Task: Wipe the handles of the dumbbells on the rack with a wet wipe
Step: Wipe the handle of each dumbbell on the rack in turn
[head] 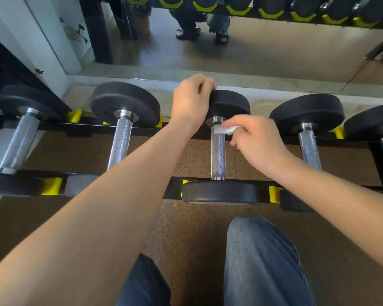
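**Wipe at the far end of the middle handle**

We see the right hand [258,144] pinching a white wet wipe [224,129] against the far end of the knurled handle [218,155] of the middle dumbbell [221,191], which lies across the rack [53,125]. Our left hand [191,99] curls its grip over that dumbbell's far black head [230,103]. Neighbouring dumbbells [122,138] rest on either side.

Dumbbells [218,149] lie side by side across the rack [119,125], mirror [230,40] behind.
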